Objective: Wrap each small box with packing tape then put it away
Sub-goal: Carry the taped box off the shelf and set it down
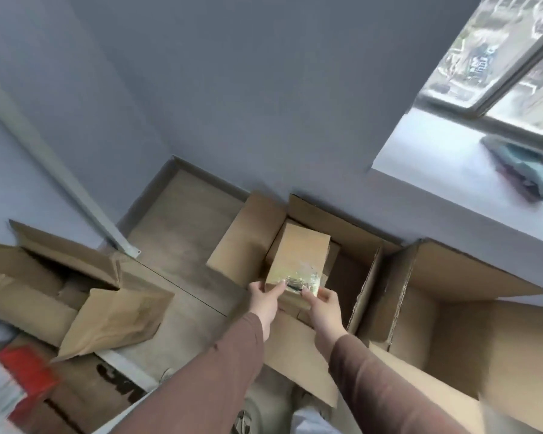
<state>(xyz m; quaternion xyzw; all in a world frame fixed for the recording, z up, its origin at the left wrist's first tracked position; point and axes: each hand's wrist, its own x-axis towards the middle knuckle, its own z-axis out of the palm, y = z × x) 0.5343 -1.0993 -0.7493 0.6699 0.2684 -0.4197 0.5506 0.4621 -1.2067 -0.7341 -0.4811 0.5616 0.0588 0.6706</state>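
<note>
With the small box (297,255) running long axis near-to-far over the open carton (355,242), left hand (265,297) and right hand (323,303) grip its near end.

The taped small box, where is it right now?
In the head view it sits centre frame: the small box is held at its near end by the left hand and right hand, over the open middle carton by the wall.
</note>
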